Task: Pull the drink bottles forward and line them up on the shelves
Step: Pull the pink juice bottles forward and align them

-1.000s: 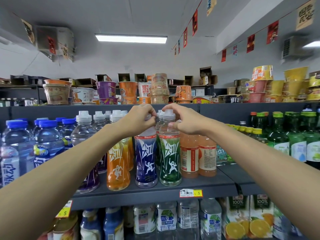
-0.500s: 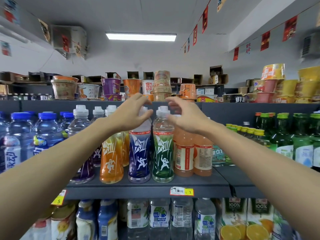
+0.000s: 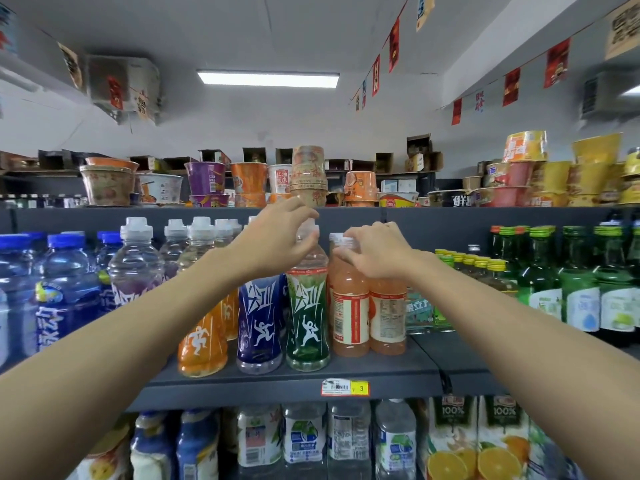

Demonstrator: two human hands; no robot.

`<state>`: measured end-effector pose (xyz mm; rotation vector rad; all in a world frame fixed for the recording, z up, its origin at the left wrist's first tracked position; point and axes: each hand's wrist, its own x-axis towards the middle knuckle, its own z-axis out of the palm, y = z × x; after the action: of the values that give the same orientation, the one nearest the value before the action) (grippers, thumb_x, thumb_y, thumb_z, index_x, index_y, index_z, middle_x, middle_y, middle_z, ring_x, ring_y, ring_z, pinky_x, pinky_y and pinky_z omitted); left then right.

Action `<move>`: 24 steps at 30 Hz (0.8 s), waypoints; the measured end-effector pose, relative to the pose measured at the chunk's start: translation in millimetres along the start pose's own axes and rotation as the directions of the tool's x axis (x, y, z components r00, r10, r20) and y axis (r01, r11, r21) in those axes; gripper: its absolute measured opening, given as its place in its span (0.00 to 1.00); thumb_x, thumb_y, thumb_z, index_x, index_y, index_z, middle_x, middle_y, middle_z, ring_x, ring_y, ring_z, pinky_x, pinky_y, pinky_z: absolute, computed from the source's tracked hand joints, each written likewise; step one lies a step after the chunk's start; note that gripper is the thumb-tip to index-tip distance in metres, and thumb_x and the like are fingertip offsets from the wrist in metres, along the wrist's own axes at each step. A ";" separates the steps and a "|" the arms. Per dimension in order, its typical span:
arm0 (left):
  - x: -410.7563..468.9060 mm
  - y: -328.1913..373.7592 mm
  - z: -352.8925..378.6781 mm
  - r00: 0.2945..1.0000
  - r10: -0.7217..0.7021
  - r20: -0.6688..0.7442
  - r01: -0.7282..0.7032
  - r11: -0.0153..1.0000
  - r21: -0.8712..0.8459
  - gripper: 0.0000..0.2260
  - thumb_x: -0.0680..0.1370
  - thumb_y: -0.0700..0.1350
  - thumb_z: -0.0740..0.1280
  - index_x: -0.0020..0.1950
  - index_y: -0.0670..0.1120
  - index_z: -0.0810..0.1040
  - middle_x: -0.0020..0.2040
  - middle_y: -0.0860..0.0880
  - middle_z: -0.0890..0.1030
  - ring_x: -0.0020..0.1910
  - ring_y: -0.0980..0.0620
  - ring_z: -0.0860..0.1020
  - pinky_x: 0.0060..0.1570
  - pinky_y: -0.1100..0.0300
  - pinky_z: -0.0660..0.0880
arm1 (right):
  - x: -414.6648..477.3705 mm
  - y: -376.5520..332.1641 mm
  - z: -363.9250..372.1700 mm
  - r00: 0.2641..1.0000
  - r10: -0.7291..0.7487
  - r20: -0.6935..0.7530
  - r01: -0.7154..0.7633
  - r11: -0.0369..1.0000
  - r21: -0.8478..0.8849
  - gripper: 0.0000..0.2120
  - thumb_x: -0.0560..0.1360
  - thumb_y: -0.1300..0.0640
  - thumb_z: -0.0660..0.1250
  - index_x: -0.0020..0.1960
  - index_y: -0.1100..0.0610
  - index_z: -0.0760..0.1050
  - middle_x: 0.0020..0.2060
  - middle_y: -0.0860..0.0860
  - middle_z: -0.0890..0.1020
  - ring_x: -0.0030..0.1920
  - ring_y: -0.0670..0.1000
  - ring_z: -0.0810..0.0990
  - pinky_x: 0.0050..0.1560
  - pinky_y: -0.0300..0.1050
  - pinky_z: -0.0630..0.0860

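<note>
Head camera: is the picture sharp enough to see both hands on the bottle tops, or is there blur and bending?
Head view: centre fairly sharp, left hand on the green bottle, right hand on the peach bottle; edges soft and bowed; ceiling light washed out.

Dark grey metal shelf (image 3: pixel 381 367): green-labelled clear sports bottle (image 3: pixel 307 320) at front edge, blue-labelled clear sports bottle (image 3: pixel 259 323) touching its left, peach juice plastic bottle (image 3: pixel 349 306) just right. Paper noodle cups (image 3: pixel 308 174) on shelf above.

Left hand (image 3: pixel 277 240) over green bottle (image 3: pixel 307 306) cap; right hand (image 3: pixel 375 252) grips peach bottle (image 3: pixel 349 306) neck.
</note>
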<state>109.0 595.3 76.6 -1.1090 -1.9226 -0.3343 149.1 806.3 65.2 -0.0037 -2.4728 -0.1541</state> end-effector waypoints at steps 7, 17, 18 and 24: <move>-0.1 -3.9 -0.4 0.999 0.036 -0.026 -0.036 0.999 -0.010 0.16 0.81 0.49 0.63 0.66 0.44 0.77 0.61 0.49 0.77 0.60 0.51 0.74 0.61 0.58 0.69 | -8.8 2.2 -22.8 0.993 0.026 0.113 -0.048 0.980 0.195 0.23 0.80 0.39 0.61 0.71 0.48 0.74 0.56 0.52 0.83 0.64 0.58 0.76 0.73 0.58 0.58; 21.7 22.1 -13.9 0.993 -0.025 -0.111 0.023 1.000 -0.015 0.15 0.80 0.50 0.62 0.63 0.45 0.79 0.60 0.49 0.79 0.58 0.51 0.76 0.54 0.58 0.72 | -48.5 20.0 -38.6 1.000 0.022 0.014 -0.026 0.887 0.461 0.12 0.78 0.47 0.68 0.60 0.45 0.82 0.57 0.51 0.84 0.60 0.52 0.78 0.64 0.54 0.74; 25.3 27.0 -14.6 0.994 -0.025 -0.104 0.023 1.000 -0.017 0.14 0.80 0.49 0.63 0.63 0.45 0.79 0.60 0.50 0.79 0.58 0.52 0.76 0.54 0.59 0.71 | -50.9 24.5 -40.3 1.000 0.010 0.010 -0.013 0.880 0.474 0.12 0.78 0.47 0.68 0.60 0.43 0.81 0.58 0.49 0.84 0.58 0.48 0.79 0.59 0.49 0.77; 54.1 57.7 1.7 0.996 -0.023 0.083 0.023 1.000 0.002 0.15 0.79 0.43 0.66 0.66 0.44 0.77 0.63 0.48 0.77 0.61 0.48 0.76 0.58 0.53 0.76 | -61.5 59.0 -47.4 0.998 -0.068 0.013 0.053 0.870 0.490 0.13 0.77 0.46 0.69 0.60 0.44 0.82 0.58 0.44 0.83 0.55 0.43 0.79 0.47 0.32 0.69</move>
<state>142.1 659.9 108.0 -1.1168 -2.0091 -0.3042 229.0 861.7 70.9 0.2906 -2.4745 0.4557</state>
